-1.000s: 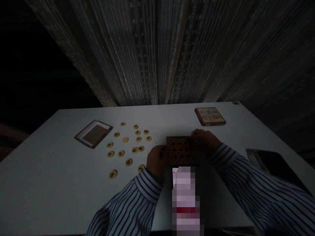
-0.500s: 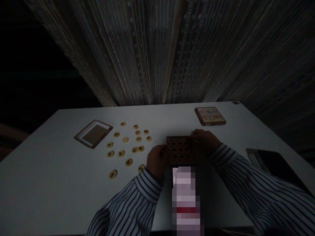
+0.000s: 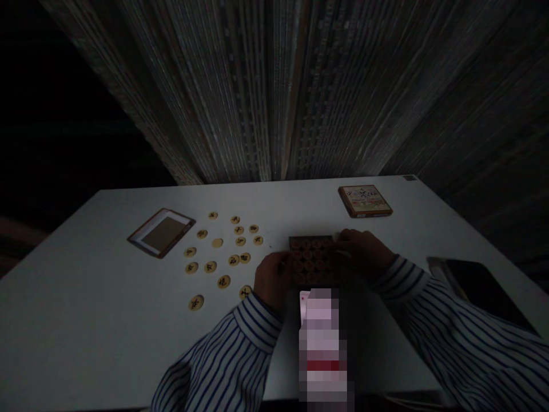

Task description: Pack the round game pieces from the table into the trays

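A dark, shallow box (image 3: 310,238) lies on the white table in front of me, filled with rows of round xiangqi pieces (image 3: 309,265). Its left edge is in my left hand (image 3: 273,277), whose fingers are closed. My right hand (image 3: 366,250) grips the box's far right corner with curled fingers; the thumb lies over the edge. Loose xiangqi pieces (image 3: 210,266) with dark characters are scattered left of my left hand. One of them (image 3: 217,243) shows a blank face. Dim light hides the fingertips.
An open tray-like lid (image 3: 185,230) lies at the left of the white table (image 3: 107,320). A flat printed box (image 3: 367,201) is at the back right. A dark flat object (image 3: 484,286) sits by my right sleeve. A lit, pixelated screen (image 3: 322,343) is nearest me. Ribbed curtains hang behind.
My right hand has shifted slightly right and toward me along the box's corner. My left hand stays at the left edge. The loose pieces have not moved on the table.
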A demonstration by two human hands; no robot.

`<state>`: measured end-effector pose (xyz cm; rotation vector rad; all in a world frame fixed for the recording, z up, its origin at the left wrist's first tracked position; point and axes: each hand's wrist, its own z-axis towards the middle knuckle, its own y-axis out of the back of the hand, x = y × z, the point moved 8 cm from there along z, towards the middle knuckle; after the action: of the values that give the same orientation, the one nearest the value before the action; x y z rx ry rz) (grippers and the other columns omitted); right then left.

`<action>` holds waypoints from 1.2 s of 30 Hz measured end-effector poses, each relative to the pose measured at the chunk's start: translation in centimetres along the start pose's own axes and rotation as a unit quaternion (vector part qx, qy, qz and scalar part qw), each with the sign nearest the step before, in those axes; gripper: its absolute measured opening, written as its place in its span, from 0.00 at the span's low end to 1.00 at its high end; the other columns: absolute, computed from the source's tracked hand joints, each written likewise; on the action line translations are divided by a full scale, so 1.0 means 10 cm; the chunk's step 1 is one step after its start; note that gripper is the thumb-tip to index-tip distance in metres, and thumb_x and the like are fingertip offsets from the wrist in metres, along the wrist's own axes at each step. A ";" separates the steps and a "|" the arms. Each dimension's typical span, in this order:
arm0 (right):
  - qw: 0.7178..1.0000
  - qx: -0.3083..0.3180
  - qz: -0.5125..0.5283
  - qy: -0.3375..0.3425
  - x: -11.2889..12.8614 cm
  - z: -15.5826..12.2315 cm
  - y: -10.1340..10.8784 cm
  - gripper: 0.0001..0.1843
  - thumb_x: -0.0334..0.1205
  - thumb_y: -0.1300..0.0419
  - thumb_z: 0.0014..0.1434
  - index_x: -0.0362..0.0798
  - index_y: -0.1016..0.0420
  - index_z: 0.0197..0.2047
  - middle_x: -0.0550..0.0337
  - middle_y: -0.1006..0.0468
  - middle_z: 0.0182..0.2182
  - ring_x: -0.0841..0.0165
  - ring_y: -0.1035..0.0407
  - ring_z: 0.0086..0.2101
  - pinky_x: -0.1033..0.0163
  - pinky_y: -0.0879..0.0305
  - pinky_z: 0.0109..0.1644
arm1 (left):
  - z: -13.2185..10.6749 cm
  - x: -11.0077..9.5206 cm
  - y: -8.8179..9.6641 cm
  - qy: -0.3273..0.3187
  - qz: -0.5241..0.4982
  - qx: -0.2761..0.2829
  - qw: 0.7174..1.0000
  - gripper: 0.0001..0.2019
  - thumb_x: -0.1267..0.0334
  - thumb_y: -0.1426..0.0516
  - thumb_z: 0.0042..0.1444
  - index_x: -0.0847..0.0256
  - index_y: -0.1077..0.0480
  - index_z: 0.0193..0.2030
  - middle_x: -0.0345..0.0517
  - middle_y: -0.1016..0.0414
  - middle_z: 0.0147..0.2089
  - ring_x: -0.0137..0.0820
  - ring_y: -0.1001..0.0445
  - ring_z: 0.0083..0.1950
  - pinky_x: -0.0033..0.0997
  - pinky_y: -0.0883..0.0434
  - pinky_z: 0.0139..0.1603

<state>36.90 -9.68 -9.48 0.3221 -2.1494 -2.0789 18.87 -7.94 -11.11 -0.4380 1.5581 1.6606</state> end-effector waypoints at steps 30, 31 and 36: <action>1.000 -0.014 0.008 0.026 0.16 -0.20 -0.01 0.13 0.42 0.46 0.55 0.54 0.24 0.43 0.54 0.27 0.34 0.67 0.34 0.31 0.63 0.46 0.33 | -0.05 0.04 0.02 0.001 0.000 -0.005 1.000 0.09 0.66 0.47 0.54 0.62 0.26 0.38 0.47 0.23 0.36 0.32 0.26 0.36 0.32 0.29 0.37; 1.000 -0.016 0.008 0.026 0.17 -0.19 -0.02 0.13 0.42 0.46 0.55 0.54 0.24 0.43 0.54 0.27 0.33 0.68 0.34 0.31 0.63 0.46 0.33 | -0.05 0.04 0.02 -0.001 0.000 -0.005 1.000 0.09 0.66 0.47 0.54 0.62 0.26 0.38 0.47 0.23 0.36 0.32 0.26 0.36 0.32 0.29 0.37; 1.000 -0.010 0.001 0.025 0.20 -0.18 -0.02 0.14 0.44 0.48 0.56 0.55 0.24 0.42 0.55 0.27 0.33 0.68 0.35 0.31 0.64 0.47 0.31 | -0.06 0.04 0.02 -0.009 -0.004 -0.008 1.000 0.10 0.67 0.47 0.54 0.61 0.26 0.39 0.47 0.23 0.36 0.32 0.26 0.37 0.32 0.29 0.38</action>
<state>35.37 -11.91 -9.74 0.3649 -2.0986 -2.0673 18.32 -8.33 -11.33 -0.4358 1.5282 1.6667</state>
